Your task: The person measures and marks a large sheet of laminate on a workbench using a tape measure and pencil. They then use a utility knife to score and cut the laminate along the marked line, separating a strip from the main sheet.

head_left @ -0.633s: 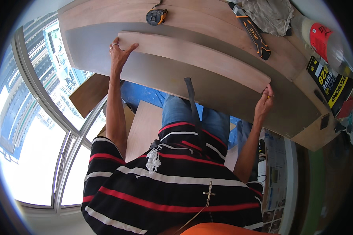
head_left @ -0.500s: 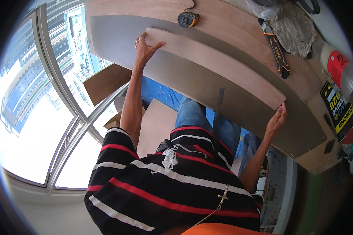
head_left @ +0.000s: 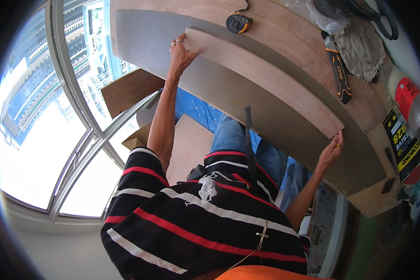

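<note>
A long pale wooden strip [head_left: 270, 77] lies across a grey-faced panel [head_left: 210, 88], set in from the panel's near edge. At the strip's left end is my left hand [head_left: 182, 57], fingers against the end and thumb over the near side; the thumb is smeared by motion. My right hand [head_left: 332, 148] pinches the strip's right near corner between thumb and fingers. Beyond the strip, a tape measure [head_left: 239, 23] with a black and orange case rests on bare wood. A black and orange utility knife [head_left: 337, 70] lies farther right.
A crumpled grey cloth [head_left: 362, 50], a clear bottle with a red label [head_left: 405, 93] and a black and yellow container [head_left: 402, 139] sit at the right. Windows [head_left: 37, 116] line the left side. Below the panel are a cardboard box [head_left: 137, 138], a wooden board [head_left: 189, 144] and blue sheeting [head_left: 191, 106].
The whole view has shifted and turned slightly, moving the scene rightward. Both hands stay at the strip's ends; the left thumb has become blurred.
</note>
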Available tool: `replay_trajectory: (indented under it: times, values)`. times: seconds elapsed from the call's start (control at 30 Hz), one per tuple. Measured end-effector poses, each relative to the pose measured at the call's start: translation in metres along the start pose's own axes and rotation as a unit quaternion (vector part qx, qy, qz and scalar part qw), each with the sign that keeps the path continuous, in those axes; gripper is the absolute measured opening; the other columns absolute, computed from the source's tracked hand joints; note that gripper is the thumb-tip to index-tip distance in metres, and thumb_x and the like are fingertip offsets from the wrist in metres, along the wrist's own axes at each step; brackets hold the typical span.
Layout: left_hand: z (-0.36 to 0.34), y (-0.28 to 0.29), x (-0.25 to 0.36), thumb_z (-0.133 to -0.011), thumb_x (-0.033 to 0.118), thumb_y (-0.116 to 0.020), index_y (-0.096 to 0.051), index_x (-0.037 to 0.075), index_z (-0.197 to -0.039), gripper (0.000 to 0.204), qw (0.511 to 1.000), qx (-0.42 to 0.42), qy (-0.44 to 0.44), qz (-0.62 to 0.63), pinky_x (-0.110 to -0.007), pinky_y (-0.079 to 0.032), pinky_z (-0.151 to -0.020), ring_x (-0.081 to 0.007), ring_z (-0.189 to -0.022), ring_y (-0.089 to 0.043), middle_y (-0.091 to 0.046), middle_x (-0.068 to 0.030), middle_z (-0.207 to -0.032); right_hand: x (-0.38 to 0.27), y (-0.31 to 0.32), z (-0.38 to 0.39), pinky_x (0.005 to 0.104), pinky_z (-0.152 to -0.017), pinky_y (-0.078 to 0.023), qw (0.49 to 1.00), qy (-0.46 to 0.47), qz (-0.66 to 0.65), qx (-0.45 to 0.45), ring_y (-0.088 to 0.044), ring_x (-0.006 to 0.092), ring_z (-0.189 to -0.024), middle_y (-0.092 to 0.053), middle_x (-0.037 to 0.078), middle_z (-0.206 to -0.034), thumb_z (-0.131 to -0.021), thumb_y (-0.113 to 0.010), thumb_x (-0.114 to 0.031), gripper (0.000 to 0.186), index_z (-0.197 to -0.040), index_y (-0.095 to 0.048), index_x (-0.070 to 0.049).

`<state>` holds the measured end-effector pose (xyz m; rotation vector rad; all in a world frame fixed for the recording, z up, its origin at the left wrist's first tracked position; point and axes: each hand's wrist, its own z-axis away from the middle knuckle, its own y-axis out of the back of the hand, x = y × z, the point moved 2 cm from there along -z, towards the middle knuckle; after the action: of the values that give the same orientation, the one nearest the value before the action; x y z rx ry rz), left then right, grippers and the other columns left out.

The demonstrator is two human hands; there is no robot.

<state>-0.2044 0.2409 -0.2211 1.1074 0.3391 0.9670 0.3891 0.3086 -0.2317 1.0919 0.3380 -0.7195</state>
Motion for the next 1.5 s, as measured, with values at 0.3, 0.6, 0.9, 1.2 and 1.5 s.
replay_trajectory:
  times: [0.3, 0.6, 0.9, 1.2, 1.5]
  values:
    - [0.0, 0.001, 0.001, -0.066, 0.053, -0.088, -0.042, -0.006, -0.141, 0.106, 1.0, 0.005, -0.002, 0.001, -0.051, -0.042, -0.105, -0.0446, -0.126, -0.046, -0.045, -0.0293, -0.136, 0.0, 0.0, -0.001, 0.0371, -0.093, -0.05, 1.0, 0.005, 0.0, 0.0, -0.063, 0.0305, -0.108, -0.063, 0.022, -0.121, -0.105, -0.042, -0.013, 0.035, -0.133, -0.058, -0.001]
    - [0.004, -0.002, 0.003, -0.068, 0.049, -0.088, -0.039, -0.005, -0.143, 0.105, 0.999, 0.029, 0.001, 0.015, -0.051, -0.041, -0.106, -0.0426, -0.129, -0.043, -0.04, -0.0287, -0.14, -0.009, 0.025, -0.003, 0.0361, -0.091, -0.049, 0.998, -0.004, -0.013, 0.055, -0.062, 0.0284, -0.107, -0.064, 0.019, -0.118, -0.106, -0.04, -0.019, 0.036, -0.126, -0.063, 0.001]
    - [0.077, -0.036, 0.088, -0.069, 0.035, -0.089, -0.042, 0.0, -0.136, 0.089, 0.992, 0.041, -0.104, 0.056, -0.05, -0.038, -0.108, -0.0414, -0.133, -0.034, -0.039, -0.0207, -0.14, -0.165, -0.028, -0.019, 0.0274, -0.068, -0.045, 0.977, 0.106, -0.171, -0.065, -0.052, 0.0125, -0.075, -0.059, 0.005, -0.086, -0.107, -0.042, -0.023, 0.033, -0.103, -0.065, 0.001]
    - [0.091, -0.059, 0.112, -0.063, 0.039, -0.089, -0.032, -0.011, -0.142, 0.109, 0.986, 0.08, -0.148, 0.005, -0.05, -0.039, -0.104, -0.047, -0.121, -0.05, -0.046, -0.0289, -0.139, -0.311, -0.25, -0.023, 0.0346, -0.075, -0.055, 0.889, 0.309, -0.198, -0.273, -0.071, 0.0271, -0.088, -0.072, 0.011, -0.096, -0.1, -0.059, -0.023, 0.019, -0.107, -0.065, -0.006]
    - [0.086, -0.07, 0.105, -0.073, 0.029, -0.081, -0.038, -0.005, -0.14, 0.086, 0.982, 0.048, -0.18, -0.02, -0.05, -0.029, -0.109, -0.043, -0.132, -0.032, -0.038, -0.0267, -0.14, -0.319, -0.269, -0.018, 0.042, -0.071, -0.054, 0.888, 0.35, -0.156, -0.253, -0.068, 0.0355, -0.082, -0.069, 0.016, -0.088, -0.098, -0.057, -0.024, 0.018, -0.102, -0.063, -0.007]
